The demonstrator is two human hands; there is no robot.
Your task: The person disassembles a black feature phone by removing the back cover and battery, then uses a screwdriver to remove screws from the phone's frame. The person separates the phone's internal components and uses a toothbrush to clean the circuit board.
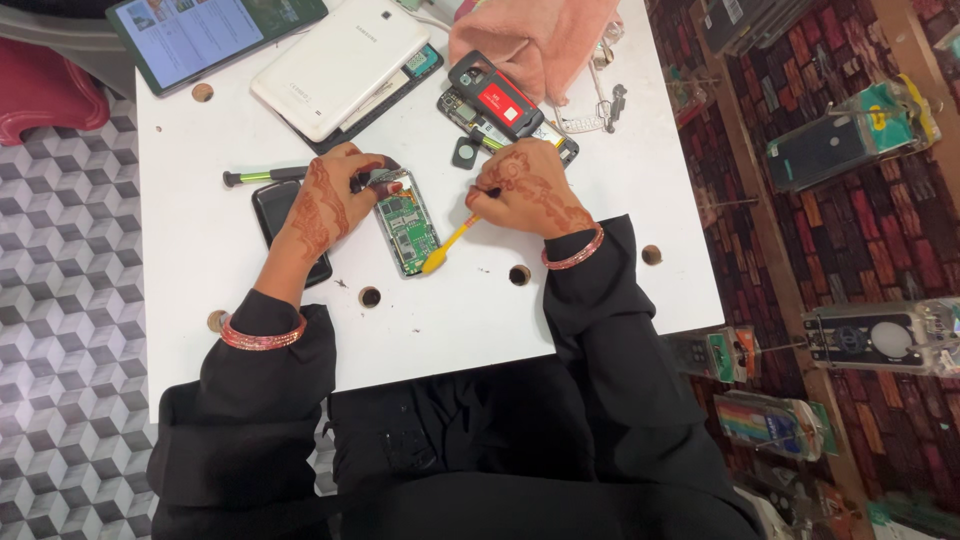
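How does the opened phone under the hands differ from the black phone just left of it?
The opened phone shows its green circuit board; the black phone shows only a dark, glossy face. The left hand grips the opened phone at its top end and merely lies over the black phone. The right hand holds a yellow tool beside the opened phone. Both lie flat on the white table.

Lit tablet screen (205, 30) at table's top-left corner, clear packaged goods (850, 135) hanging at right

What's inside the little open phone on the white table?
Inside the small opened phone lies a green circuit board with silver metal parts. The left hand covers its top end, and the yellow-handled tool in the right hand crosses its lower right edge. Anything under the board is hidden.
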